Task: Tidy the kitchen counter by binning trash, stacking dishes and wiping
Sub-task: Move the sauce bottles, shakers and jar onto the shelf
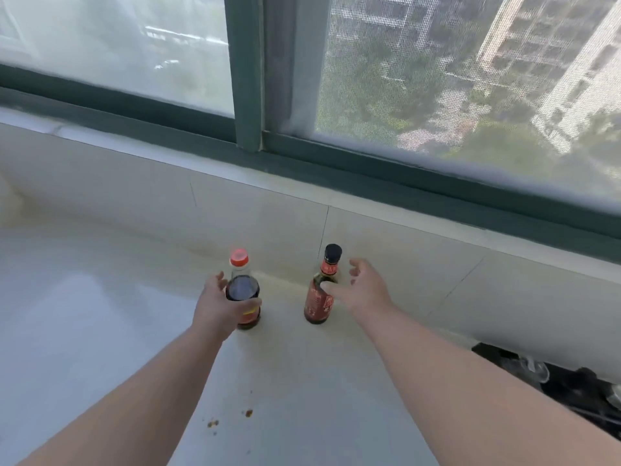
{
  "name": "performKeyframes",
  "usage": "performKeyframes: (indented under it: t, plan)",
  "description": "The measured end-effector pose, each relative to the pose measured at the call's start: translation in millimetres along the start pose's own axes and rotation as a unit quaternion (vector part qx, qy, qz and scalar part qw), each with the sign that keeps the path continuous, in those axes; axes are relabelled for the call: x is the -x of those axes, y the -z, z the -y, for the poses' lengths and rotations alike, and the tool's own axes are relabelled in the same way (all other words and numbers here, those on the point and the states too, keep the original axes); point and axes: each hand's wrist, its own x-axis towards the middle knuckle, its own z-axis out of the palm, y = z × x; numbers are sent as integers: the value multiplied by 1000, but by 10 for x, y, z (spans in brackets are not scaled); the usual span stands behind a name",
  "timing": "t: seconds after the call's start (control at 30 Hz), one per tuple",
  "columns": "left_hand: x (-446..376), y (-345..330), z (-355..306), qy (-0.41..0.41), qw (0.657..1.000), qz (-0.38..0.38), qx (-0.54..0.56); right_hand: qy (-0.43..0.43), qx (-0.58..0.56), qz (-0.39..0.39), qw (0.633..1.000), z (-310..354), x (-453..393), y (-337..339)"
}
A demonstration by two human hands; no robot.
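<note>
- My left hand (218, 306) is out in front of me, wrapped around the red-capped bottle (242, 294), thumb across its front near the label and fingers curling round the far side.
- That bottle stands upright on the counter (84, 314), dark liquid filling its body, clear neck above my grip.
- My right hand (364, 290) reaches forward too, fingers spread and loosely bent, not closed on anything.
- Just left of that hand stands the black-capped bottle (321, 290), upright, with a red label; my thumb tip lies right at its shoulder, and I can't tell whether it actually touches.
- The two bottles sit near each other between my hands, a clear gap of counter between them, both close to the tiled wall (134, 203) beyond my fingertips.
- Down nearer my body, between my forearms, a few brown crumbs (248, 413) and specks lie on the pale counter.
- Off past my right forearm, at the counter's edge, there's a dark heap (571, 388) with something glassy in it; too blurred to name.
- Above the wall runs the green window frame (247, 79), with buildings and trees outside.
</note>
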Motion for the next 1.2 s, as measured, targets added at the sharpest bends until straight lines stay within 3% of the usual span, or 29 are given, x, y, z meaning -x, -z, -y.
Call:
performKeyframes:
  t: [0.27, 0.47, 0.77, 0.9, 1.2]
  plan:
    - [-13, -102, 133, -48, 993, -31, -99, 41, -11, -21, 999, -170, -153, -398]
    - [456, -285, 17, -56, 993, -18, -103, 37, -54, -52, 997, -480, 207, -21]
    - [2005, -1174, -392, -130, 988, 80, -26, 37, -85, -86, 992, -989, 1472, 1455]
    - [2900, -1632, -575, -182, 974, 129, -33, 51, -80, -152, 984, -1312, 2277, 2172]
    - [5307, -2826, -405, -264, 930, 253, -33, -4, -92, -268, 959, -2843, 4570, 3829]
